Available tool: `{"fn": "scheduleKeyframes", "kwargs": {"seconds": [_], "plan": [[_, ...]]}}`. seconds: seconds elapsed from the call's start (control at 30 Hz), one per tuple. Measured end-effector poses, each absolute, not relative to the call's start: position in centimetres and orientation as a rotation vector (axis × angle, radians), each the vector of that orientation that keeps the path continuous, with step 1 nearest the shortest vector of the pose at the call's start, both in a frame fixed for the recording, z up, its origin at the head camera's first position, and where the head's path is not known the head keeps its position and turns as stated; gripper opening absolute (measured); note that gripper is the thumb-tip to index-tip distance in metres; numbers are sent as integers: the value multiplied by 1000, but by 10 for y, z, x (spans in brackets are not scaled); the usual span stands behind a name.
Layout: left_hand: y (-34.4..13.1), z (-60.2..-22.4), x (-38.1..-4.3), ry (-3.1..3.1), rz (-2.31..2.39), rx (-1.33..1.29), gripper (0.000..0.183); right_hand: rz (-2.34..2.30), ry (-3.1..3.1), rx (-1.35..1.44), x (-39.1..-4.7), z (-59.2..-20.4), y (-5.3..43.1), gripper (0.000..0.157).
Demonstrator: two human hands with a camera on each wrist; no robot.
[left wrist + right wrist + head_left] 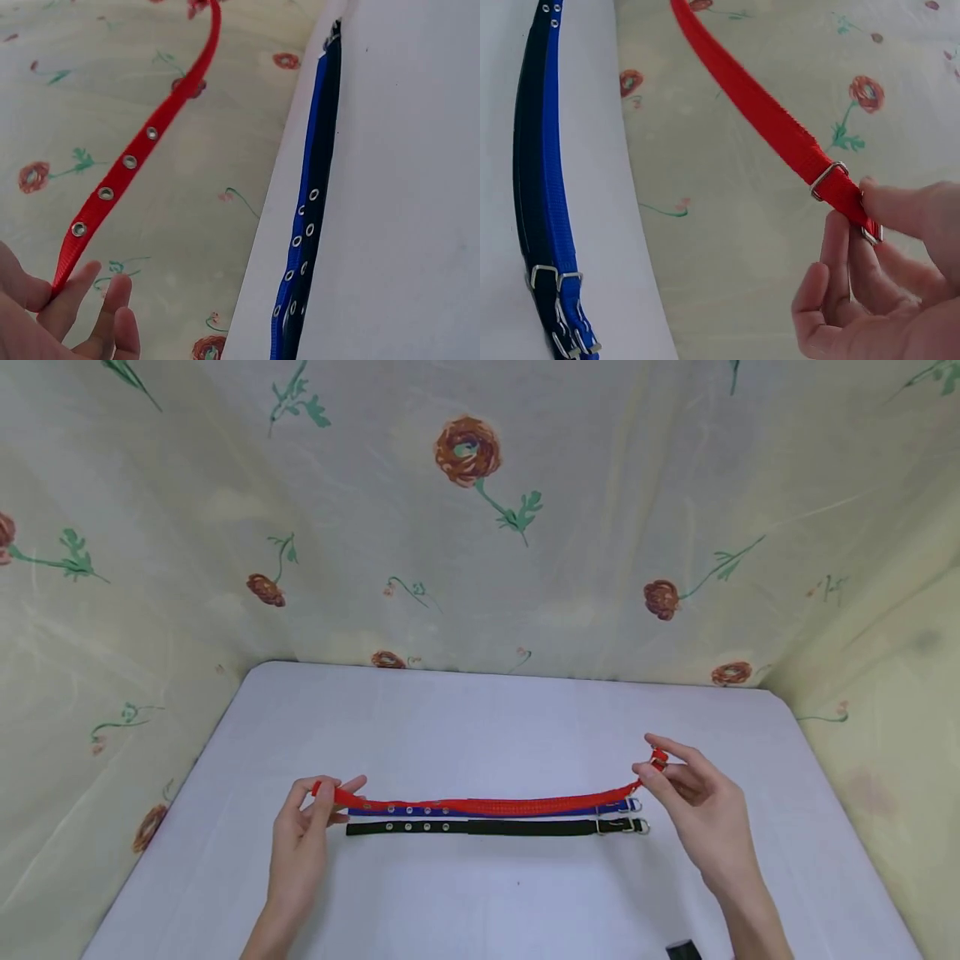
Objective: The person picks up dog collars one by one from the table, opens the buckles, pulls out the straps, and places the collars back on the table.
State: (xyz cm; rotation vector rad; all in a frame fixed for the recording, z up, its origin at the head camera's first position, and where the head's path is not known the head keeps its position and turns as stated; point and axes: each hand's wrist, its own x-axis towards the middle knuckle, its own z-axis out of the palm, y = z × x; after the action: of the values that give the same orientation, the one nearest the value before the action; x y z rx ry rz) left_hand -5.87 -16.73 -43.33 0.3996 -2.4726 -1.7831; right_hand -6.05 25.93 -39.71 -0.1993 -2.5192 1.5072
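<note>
A red collar [525, 805] is stretched between both hands above the white table, seen in the head view. My left hand [300, 839] pinches its plain tip, beyond the row of metal eyelets, between thumb and index finger. At the other end, my right hand [708, 818] pinches the metal buckle end with thumb and fingers. Below it a blue collar [553, 172] and a black collar [525, 828] lie side by side on the table, eyelets to the left and buckles to the right. In the head view the red collar partly covers the blue one.
The white table [480, 902] has rounded far corners. Pale cloth with printed flowers [555, 585] hangs behind it and at both sides. A small dark object [682, 950] shows at the bottom edge, near the right forearm; its kind is unclear.
</note>
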Motion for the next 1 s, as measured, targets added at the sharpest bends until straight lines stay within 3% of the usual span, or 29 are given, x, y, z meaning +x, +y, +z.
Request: {"fn": "scheduleKeyframes", "kwargs": {"seconds": [0.17,0.37,0.43,0.63,1.0], "plan": [[-172,-438,-66,-2454,-1798,428,38,1910,-2216,-433,-73,-401,264,57],[-174,-446,-74,-2467,-1776,437,34,2159,-1974,-606,-88,-412,270,27],[-174,-449,-76,-2494,-1712,404,29,2089,-2036,-676,-93,-416,271,24],[-176,-456,-88,-2567,-1451,227,19,1502,-2481,-849,-105,-429,271,43],[-192,-474,-114,-2710,-1341,242,24,1417,-2944,-635,-122,-456,279,65]]}}
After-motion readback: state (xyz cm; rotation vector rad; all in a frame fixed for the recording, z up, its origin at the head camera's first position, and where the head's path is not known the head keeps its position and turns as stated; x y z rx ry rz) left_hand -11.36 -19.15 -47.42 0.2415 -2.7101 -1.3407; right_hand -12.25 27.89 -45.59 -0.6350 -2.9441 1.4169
